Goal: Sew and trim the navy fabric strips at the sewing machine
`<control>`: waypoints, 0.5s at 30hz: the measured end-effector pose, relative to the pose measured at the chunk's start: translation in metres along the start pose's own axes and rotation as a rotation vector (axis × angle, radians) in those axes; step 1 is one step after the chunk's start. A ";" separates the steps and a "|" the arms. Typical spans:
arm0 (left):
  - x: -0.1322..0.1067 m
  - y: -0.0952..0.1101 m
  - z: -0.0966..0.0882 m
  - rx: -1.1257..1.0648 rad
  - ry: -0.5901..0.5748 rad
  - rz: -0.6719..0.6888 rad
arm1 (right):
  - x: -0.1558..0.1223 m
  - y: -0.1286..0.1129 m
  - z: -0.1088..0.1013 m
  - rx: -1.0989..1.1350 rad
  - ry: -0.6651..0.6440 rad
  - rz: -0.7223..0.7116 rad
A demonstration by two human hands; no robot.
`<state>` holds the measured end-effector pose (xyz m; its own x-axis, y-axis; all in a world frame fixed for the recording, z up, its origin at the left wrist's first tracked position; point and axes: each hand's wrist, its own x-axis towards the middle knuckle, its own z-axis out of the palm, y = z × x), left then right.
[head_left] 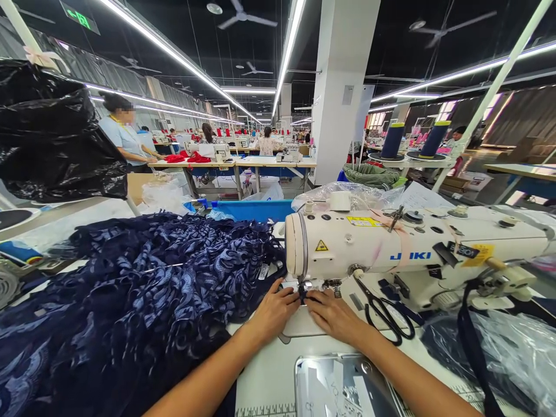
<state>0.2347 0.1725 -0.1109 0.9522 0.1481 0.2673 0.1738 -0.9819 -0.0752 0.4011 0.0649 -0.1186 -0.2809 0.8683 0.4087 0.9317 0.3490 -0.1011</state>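
Note:
A white sewing machine (360,240) stands on the table before me. Under its needle end lies a small piece of dark navy fabric (303,294). My left hand (274,311) presses the left side of this piece with bent fingers close together. From the right, my right hand (332,314) pinches the same piece, fingertips close to the presser foot. My fingers hide most of the fabric. Black-handled scissors (382,313) lie on the table right of my right hand. To the left of the machine spreads a large heap of navy patterned lace garments (165,278).
A metal tray (315,368) with paper labels sits between my forearms. Plastic-wrapped dark material (512,353) is at the right. Two navy thread cones (393,142) stand behind the machine. A black plastic bag (56,139) hangs at left. A person (125,136) works at a farther table.

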 end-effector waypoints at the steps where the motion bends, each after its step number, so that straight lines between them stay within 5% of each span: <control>1: 0.000 -0.001 0.000 0.000 -0.001 -0.003 | 0.000 -0.001 0.000 0.001 -0.008 0.011; 15: 0.005 -0.009 -0.004 -0.048 -0.067 -0.112 | 0.002 0.007 0.002 0.045 -0.073 0.212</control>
<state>0.2371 0.1820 -0.1050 0.9424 0.2627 0.2070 0.2689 -0.9632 -0.0020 0.4060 0.0699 -0.1201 -0.0973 0.9467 0.3072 0.9609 0.1697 -0.2188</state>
